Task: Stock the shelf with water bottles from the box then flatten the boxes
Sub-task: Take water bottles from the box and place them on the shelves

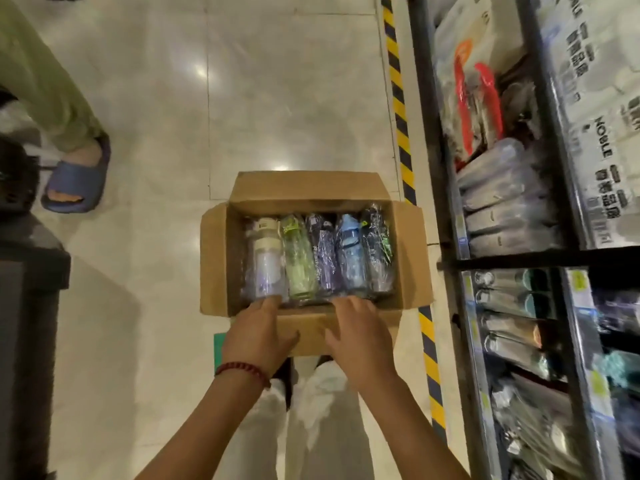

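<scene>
Cardboard box (313, 244), flaps spread, holds plastic-wrapped bottles (318, 254) just past my left hand (258, 336) and right hand (358, 336), fingers straight; shelf (554, 258) cartons read NOBLE.

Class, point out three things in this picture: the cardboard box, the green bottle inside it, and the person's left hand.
cardboard box (410, 258): head view, on its right flap.
green bottle (298, 258): head view, on its wrapped body.
left hand (258, 332): head view, on the back of the hand.
</scene>
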`<state>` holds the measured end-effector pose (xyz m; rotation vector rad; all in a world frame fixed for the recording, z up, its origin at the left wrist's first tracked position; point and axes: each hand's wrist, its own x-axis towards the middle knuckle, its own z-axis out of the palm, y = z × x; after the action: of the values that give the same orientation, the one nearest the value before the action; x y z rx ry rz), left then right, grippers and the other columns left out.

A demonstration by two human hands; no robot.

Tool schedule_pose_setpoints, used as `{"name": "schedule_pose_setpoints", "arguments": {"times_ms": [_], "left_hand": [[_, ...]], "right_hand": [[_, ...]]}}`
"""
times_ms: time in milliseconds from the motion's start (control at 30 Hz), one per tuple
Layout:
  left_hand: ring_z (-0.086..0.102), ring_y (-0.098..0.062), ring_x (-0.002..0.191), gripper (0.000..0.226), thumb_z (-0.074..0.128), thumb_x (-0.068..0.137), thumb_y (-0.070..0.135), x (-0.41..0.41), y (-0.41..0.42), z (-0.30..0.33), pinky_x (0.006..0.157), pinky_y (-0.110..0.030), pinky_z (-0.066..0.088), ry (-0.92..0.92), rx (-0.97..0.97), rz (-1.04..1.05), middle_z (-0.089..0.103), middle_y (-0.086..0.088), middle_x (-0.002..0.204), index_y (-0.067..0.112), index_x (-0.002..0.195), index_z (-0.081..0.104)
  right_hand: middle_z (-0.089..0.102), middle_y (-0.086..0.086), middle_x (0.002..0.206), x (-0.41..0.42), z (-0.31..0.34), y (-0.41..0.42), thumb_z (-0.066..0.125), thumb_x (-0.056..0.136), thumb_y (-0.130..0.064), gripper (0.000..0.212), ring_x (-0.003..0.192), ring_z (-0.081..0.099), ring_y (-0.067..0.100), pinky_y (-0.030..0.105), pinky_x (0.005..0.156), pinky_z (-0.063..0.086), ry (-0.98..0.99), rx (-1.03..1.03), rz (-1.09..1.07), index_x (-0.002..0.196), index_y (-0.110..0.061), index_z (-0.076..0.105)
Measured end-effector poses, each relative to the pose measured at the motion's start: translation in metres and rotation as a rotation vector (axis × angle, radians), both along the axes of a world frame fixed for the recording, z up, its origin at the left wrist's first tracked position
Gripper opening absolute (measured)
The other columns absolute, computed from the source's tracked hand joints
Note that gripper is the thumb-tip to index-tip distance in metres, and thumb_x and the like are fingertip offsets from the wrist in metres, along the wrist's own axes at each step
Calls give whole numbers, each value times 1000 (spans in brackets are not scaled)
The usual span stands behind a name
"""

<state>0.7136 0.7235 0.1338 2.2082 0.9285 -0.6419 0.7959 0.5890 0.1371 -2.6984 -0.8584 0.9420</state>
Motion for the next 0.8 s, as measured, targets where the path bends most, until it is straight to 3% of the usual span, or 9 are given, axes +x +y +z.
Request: {"name": "schedule_pose_setpoints", "arguments": {"times_ms": [333,467,667,800], "left_hand": [[49,-24,123,71,66,83,40,69,13,-244,99,-35,42,180,-120,191,46,-5,141,18,142,35],[49,-27,122,73,65,84,40,82,13,-300,95,-37,43,205,-132,267,44,-7,142,17,144,29],[47,-31,123,83,65,83,45,97,10,-356,97,-40,42,238,-130,364,44,-15,141,10,144,21],[43,-31,128,91,64,78,56,102,9,-379,98,-43,41,244,-219,543,37,-12,147,10,144,23]], "right_hand": [[49,5,119,78,-234,15,57,90,-26,34,114,44,22,33,89,45,150,-123,-13,121,-15,46],[48,4,124,98,-291,14,59,90,-26,42,119,41,23,33,93,43,139,-130,-66,127,-15,44],[53,7,116,106,-352,23,63,88,-33,41,105,54,23,33,88,48,280,-82,-180,119,-10,51],[42,18,141,105,-379,34,63,85,-45,80,127,43,34,42,102,42,272,-154,-246,142,-1,28]]}}
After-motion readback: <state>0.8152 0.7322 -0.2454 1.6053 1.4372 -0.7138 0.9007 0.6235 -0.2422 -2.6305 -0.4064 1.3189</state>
